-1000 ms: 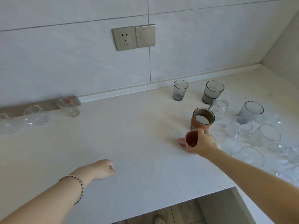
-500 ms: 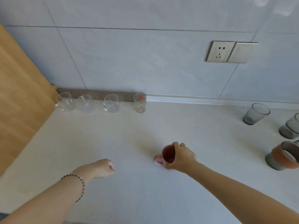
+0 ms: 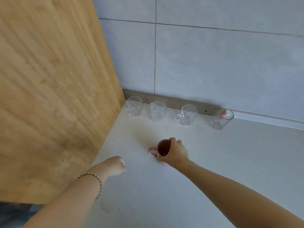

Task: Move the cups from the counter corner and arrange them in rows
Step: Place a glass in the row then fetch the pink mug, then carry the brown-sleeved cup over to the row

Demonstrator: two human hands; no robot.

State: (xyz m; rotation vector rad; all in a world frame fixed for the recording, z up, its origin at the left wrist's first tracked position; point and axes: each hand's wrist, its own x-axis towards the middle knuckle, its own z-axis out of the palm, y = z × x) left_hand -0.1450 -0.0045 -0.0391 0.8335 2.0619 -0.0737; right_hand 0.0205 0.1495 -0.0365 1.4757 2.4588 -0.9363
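Cups (image 3: 158, 111) of clear glass, four in one row along the wall's foot, begin just right of the wooden panel (image 3: 49, 96). The fourth cup (image 3: 222, 119) bears a red print too blurred to read. Close by the panel's lower edge, the left hand (image 3: 116, 165) has its fingers curled on nothing. Farther right, the right hand (image 3: 176, 153) grips a tilted pink mug (image 3: 162, 149), handle toward the panel, with open counter (image 3: 230, 153) all round.

the wooden panel (image 3: 49, 96) is showing matt, streaky grain. the counter (image 3: 230, 153) is looking smooth and matt. the row of cups (image 3: 158, 111) is showing clear glass; the pink mug (image 3: 162, 148) is looking smooth.
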